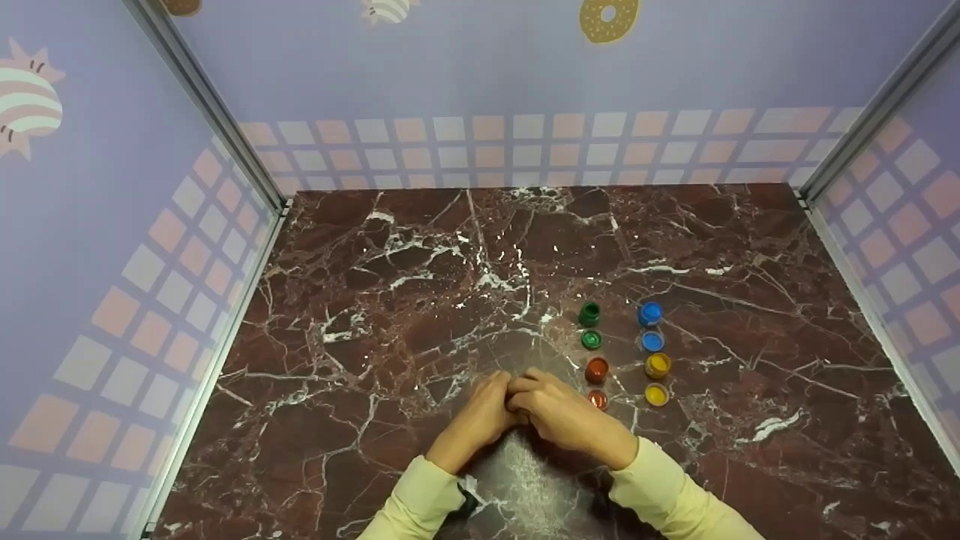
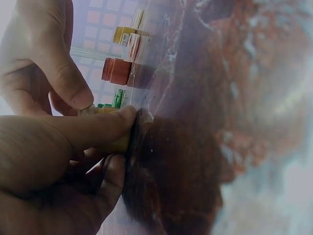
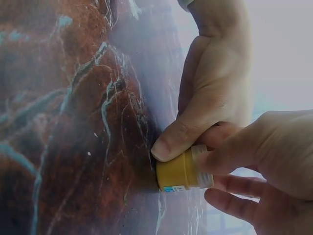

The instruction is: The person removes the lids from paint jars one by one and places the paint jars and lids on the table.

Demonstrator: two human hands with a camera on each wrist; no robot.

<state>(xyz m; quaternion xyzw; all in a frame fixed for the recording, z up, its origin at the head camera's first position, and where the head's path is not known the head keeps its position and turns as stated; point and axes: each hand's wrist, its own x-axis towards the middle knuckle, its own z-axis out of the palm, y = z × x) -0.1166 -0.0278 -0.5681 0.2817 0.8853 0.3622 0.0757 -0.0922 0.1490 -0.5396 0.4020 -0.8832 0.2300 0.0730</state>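
Note:
A small yellow paint jar (image 3: 173, 174) with a clear cap (image 3: 204, 180) stands on the marble table, mostly covered by my hands in the head view. My left hand (image 1: 486, 409) grips the jar's body low down, thumb on its side near the tabletop. From the other side my right hand (image 1: 559, 412) pinches the cap between thumb and fingers. Both wrist views show the cap on the jar's top; whether it is loose I cannot tell.
Right of my hands stand uncapped paint jars: green (image 1: 590, 314), blue (image 1: 650, 314), orange-red (image 1: 597, 370) and yellow (image 1: 658, 365). A paint-stained lid lies in front of each, such as the blue lid (image 1: 652, 341). Patterned panels (image 1: 487, 142) enclose the marble table (image 1: 337, 435).

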